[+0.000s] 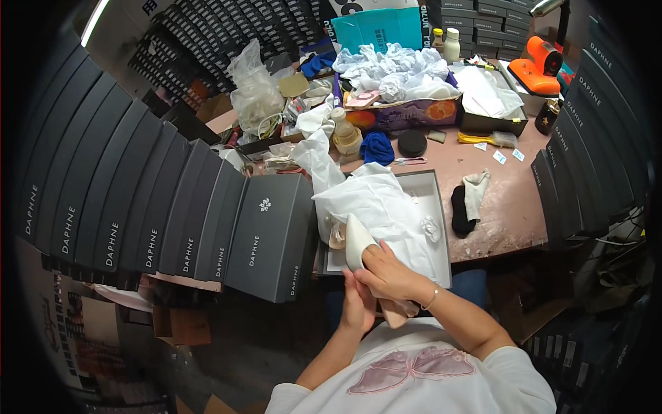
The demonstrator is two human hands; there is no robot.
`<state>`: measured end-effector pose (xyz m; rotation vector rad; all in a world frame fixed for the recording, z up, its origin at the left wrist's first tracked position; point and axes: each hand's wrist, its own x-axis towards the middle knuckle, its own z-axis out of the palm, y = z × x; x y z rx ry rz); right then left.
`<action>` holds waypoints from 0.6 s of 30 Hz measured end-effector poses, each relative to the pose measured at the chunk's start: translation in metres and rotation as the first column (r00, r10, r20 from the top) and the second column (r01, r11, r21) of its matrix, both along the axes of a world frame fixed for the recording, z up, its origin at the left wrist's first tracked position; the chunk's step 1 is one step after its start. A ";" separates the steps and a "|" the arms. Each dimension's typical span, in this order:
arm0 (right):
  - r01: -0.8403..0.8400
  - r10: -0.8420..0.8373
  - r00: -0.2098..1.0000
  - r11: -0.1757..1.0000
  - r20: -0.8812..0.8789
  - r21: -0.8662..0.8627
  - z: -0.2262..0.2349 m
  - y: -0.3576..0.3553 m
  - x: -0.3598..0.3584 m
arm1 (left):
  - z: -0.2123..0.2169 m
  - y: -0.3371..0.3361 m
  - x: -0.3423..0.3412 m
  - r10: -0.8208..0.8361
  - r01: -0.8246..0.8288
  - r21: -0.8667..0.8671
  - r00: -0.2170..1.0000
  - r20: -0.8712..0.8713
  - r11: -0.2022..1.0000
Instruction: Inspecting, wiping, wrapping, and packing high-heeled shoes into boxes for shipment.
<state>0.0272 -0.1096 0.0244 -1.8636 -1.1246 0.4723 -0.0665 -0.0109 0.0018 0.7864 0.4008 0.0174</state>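
Note:
A cream pointed-toe shoe (357, 239) is tilted over the front of an open grey shoe box (441, 234), its toe pointing away from me. My right hand (394, 274) grips it from the right, with fingers at the shoe's opening. From below, my left hand (356, 302) holds its left side with closed fingers. The shoe's beige rear end (394, 314) shows beneath my right wrist. White tissue paper (379, 196) spreads over the box, and a crumpled paper ball (430, 229) lies at its right side. Part of another beige item (336, 234) shows at the box's left.
Closed grey shoe boxes (272, 228) stand in a row at left; more are stacked (586, 152) at right. A black and a cream cloth (463, 207) lie on the pink table (510, 228). Behind are a yellow brush (489, 139), a blue cloth (377, 148) and a paper-filled carton (407, 114).

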 end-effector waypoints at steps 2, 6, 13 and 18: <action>-0.065 0.064 0.998 0.995 -0.016 -0.074 -0.005 -0.011 -0.015 | 0.013 0.019 0.028 0.115 -0.118 0.119 0.993 0.036 0.986; 0.069 -0.066 0.982 0.998 0.175 -0.010 -0.023 -0.010 -0.039 | -0.004 0.025 0.037 0.019 -0.017 0.266 1.000 -0.005 0.964; -0.003 -0.008 0.991 0.996 0.132 0.084 -0.017 0.006 -0.043 | 0.001 0.036 0.018 0.098 -0.085 0.301 0.995 -0.031 0.950; 0.020 -0.031 0.985 0.998 0.168 0.064 -0.015 -0.048 -0.056 | 0.005 0.002 0.017 -0.124 0.120 0.159 0.992 0.020 0.980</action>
